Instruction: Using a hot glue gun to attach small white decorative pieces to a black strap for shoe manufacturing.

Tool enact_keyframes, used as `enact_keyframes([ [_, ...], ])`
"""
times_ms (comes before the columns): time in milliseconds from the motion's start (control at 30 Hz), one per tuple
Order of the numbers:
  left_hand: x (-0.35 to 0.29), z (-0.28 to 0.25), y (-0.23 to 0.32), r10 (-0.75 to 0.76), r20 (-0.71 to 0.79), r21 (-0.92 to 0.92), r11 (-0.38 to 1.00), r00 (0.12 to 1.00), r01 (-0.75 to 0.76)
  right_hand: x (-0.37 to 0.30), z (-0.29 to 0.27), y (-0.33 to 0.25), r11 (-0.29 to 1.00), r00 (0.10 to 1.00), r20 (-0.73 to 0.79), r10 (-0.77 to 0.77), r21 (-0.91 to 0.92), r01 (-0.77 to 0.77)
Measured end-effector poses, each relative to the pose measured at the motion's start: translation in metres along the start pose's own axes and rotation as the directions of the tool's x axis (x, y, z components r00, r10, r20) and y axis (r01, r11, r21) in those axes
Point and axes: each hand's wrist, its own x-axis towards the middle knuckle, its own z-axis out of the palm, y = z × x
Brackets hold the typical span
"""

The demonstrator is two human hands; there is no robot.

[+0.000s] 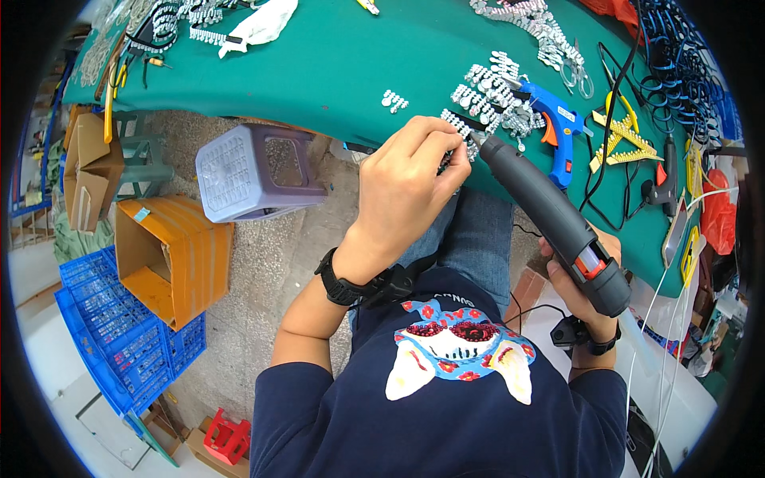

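Note:
My left hand (408, 187) is closed, thumb and fingers pinching a piece of silver rhinestone trim (456, 124) at the table's near edge. My right hand (575, 288) is wrapped round a black glue gun (550, 209). The gun slants up and left, its metal nozzle touching or nearly touching the trim beside my left fingertips; I cannot tell which. Just beyond, more rhinestone trim (498, 84) lies in a loose heap. A small loose rhinestone piece (394, 100) sits left of it. My fingers hide part of the held trim.
A blue glue gun (558, 127) lies right of the heap on the green-covered table (319, 68). Farther right are a yellow folding ruler (620, 143), cables and coiled dark trim (677, 80). On the floor at left stand a plastic stool (231, 171), an orange box (209, 255) and a blue crate (119, 334).

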Motion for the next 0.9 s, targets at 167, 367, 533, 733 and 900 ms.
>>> enact_keyframes([
  [167, 0.000, -0.001, 0.000, -0.003, 0.005, 0.009, 1.000, 1.000, 0.003, 0.003, 0.001, -0.005, 1.000, 1.000, 0.000, -0.023, -0.011, 0.023],
  [367, 0.000, 0.001, 0.000, -0.002, -0.004, 0.010, 1.000, 1.000, 0.002, 0.002, 0.004, 0.004, 0.999, 0.999, -0.025, -0.040, 0.028, 0.041],
  [533, 0.000, 0.000, 0.001, -0.022, 0.012, 0.009, 1.000, 1.000, 0.022, 0.000, 0.012, 0.009, 0.978, 0.997, -0.082, 0.001, 0.207, 0.016],
  [733, 0.002, -0.005, 0.004, -0.034, 0.040, 0.031, 0.999, 0.999, 0.032, 0.002, 0.006, 0.012, 0.660, 0.999, 0.013, 0.053, 0.750, -0.045],
  [900, 0.004, -0.006, 0.006, -0.043, 0.053, 0.001, 0.999, 0.998, 0.043, 0.024, 0.011, 0.007, 0.570, 0.976, -0.206, 0.067, 0.811, 0.132],
])
